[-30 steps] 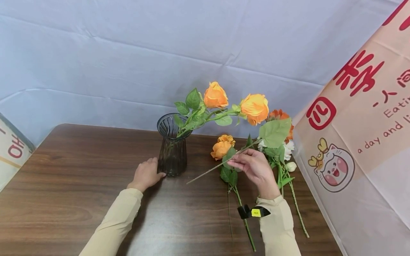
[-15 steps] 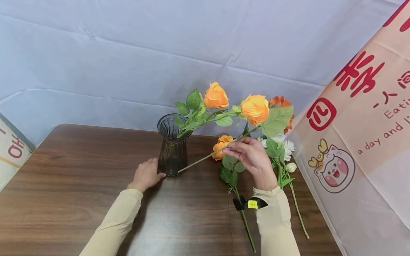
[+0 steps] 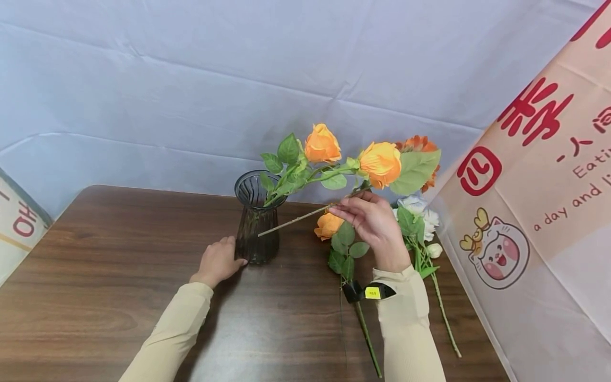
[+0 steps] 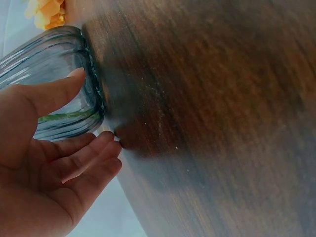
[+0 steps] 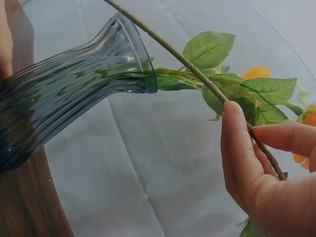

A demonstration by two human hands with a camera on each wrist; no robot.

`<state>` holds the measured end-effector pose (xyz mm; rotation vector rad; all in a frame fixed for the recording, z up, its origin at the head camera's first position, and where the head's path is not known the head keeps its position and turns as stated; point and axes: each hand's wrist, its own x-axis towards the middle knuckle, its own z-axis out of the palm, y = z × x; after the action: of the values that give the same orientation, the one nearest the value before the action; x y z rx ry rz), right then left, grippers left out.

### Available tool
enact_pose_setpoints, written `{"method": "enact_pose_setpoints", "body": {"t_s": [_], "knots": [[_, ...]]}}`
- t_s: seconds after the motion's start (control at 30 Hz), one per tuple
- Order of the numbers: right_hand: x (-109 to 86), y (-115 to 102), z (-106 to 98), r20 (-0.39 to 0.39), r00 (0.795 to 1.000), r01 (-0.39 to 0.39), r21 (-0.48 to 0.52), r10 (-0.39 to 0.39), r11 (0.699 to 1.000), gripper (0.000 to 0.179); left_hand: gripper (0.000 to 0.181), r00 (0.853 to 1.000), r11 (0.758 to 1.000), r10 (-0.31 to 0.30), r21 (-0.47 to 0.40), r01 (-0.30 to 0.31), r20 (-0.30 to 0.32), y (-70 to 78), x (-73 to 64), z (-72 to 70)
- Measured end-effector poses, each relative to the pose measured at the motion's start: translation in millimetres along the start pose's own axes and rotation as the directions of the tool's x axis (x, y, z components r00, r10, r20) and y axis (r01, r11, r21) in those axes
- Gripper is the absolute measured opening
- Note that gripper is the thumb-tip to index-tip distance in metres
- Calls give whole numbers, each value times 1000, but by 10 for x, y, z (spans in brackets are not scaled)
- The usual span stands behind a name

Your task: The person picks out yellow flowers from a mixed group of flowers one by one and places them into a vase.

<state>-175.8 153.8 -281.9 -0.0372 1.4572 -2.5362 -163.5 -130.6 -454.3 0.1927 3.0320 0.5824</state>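
- Head view: The left hand [image 3: 217, 260] loosely cups the foot of a dark, ribbed glass vase [image 3: 258, 239], thumb at its near side. The vase stands upright on a brown wood-grain table [image 3: 143, 233], near the far edge. Two orange roses [image 3: 322, 143] lean out of its mouth toward the right.
- Also in the head view: The right hand [image 3: 374, 225] pinches a thin stem [image 3: 298, 218] between thumb and fingers. The stem's bare lower end crosses in front of the vase, outside the mouth; its other end slants up toward a broad green leaf [image 3: 415, 172] and a deep-orange bloom [image 3: 420, 144]. An orange flower [image 3: 329, 226] lies beside this hand, with white flowers [image 3: 427, 220] farther right. A pale cloth [image 3: 191, 79] hangs behind, and a banner [image 3: 498, 254] with red lettering and a cartoon cat stands at the right.
- Left wrist view: The left thumb lies along the glass near the vase's base, and the bent fingers sit on the opposite side. A green stem shows through the glass.
- Right wrist view: The right fingertips grip the stem, which passes close to the vase's rim; whether they touch cannot be told. Leafy rose stems rest inside the vase.
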Motion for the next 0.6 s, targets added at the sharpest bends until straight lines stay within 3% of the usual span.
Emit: {"method": "enact_pose_setpoints", "body": {"t_s": [0.6], "knots": [[109,-62,114,-71,997,46,243,-29,969,37,65,1000,1000,0,5,0,0,-10,7,13]]}}
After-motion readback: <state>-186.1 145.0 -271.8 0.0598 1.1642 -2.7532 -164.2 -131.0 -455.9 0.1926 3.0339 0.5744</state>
